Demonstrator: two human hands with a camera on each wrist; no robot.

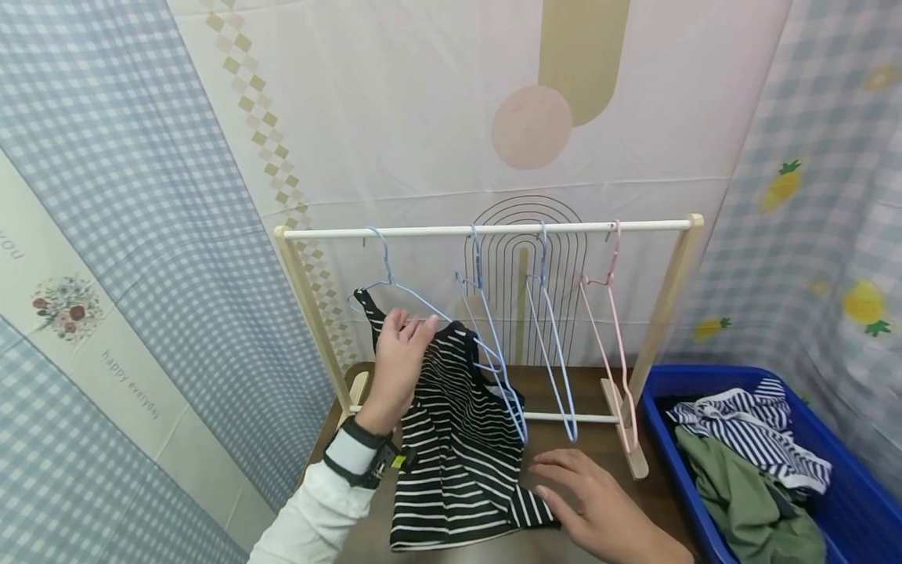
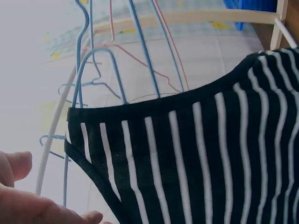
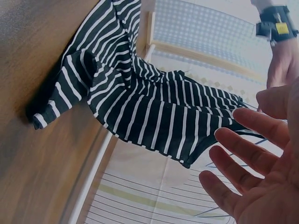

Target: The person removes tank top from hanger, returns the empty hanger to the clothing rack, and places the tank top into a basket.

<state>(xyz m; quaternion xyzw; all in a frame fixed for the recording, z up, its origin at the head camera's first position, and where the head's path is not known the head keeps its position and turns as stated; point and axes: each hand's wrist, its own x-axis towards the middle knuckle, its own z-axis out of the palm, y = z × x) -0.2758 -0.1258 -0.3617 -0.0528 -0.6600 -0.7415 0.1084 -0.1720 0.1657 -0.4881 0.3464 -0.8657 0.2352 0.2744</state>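
Observation:
A black-and-white striped shirt [image 1: 458, 458] hangs from the leftmost light-blue hanger [image 1: 420, 298], one shoulder over each side of it. My left hand [image 1: 396, 368] is in front of the shirt's neckline, fingers relaxed. In the left wrist view, its fingertips [image 2: 21, 163] stand apart from the striped cloth, with nothing between them. Low on the right, my right hand [image 1: 599, 501] is beside the shirt's short sleeve [image 1: 530, 507]. Seen from the right wrist, its fingers [image 3: 247, 149] are spread and hold nothing. Whether they touch the cloth, I cannot tell.
The hangers hang from a rack's white bar [image 1: 437, 233] with wooden side posts [image 1: 665, 313]. Two more blue hangers [image 1: 557, 337] and a pink hanger [image 1: 618, 337] carry no clothes. A blue basket [image 1: 705, 371] at right holds a striped garment [image 1: 757, 439] and a green garment [image 1: 740, 489].

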